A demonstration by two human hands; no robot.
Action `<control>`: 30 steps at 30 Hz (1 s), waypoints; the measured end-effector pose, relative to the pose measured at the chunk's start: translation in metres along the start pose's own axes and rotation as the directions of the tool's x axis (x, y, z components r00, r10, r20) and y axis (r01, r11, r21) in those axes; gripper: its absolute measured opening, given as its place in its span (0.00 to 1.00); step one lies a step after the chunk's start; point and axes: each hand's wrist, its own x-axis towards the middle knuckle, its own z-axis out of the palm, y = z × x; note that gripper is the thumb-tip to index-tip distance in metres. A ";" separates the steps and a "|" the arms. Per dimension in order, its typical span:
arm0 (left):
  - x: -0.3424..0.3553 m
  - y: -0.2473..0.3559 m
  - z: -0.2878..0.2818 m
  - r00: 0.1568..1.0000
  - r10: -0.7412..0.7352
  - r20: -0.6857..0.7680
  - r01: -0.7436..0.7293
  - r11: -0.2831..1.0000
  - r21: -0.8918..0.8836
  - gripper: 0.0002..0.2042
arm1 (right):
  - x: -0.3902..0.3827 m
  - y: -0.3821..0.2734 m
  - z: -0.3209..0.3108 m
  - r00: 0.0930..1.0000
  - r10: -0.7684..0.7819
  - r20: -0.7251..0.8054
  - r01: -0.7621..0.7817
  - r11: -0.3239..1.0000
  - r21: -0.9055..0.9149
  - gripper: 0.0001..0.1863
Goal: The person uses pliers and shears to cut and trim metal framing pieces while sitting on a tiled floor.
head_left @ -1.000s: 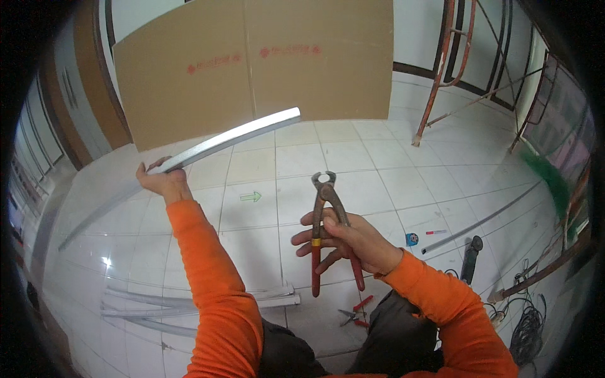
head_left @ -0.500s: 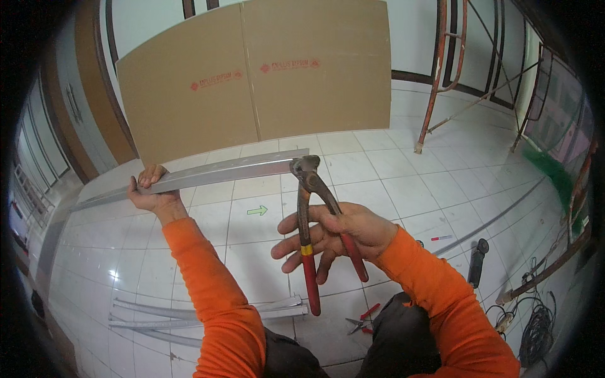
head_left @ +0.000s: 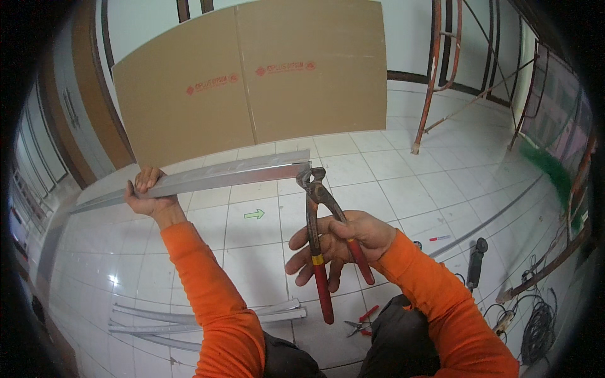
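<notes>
My left hand [head_left: 153,196] grips a long silver metal channel [head_left: 236,174] from below, its fingers curled over the near edge. The channel is held above the floor and stretches from the far left to the middle. In my right hand [head_left: 365,236] is a pair of end-cutting pincers [head_left: 319,189] with red handles, the handles spread apart. My thumb lies by the right handle, and the fingers reach behind toward the left one. The pincers' worn jaws are at the right end of the channel; whether they bite on it I cannot tell.
Several metal strips [head_left: 157,329] lie on the tiled floor at lower left. Red-handled snips [head_left: 361,322] lie between my legs. A black tool [head_left: 477,261], a red marker [head_left: 439,238] and coiled cable [head_left: 537,334] are to the right. Large brown boards [head_left: 189,120] and rusty scaffolding [head_left: 427,88] stand behind.
My right hand and the pincers have moved slightly right and down, and the jaws have shifted to the right at the channel's end. My left hand still holds the channel.
</notes>
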 end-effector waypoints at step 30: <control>-0.022 -0.009 0.042 0.899 0.433 -0.071 -0.405 0.882 0.241 0.15 | 0.084 0.023 0.051 0.855 -0.329 -0.401 0.163 0.904 -0.395 0.24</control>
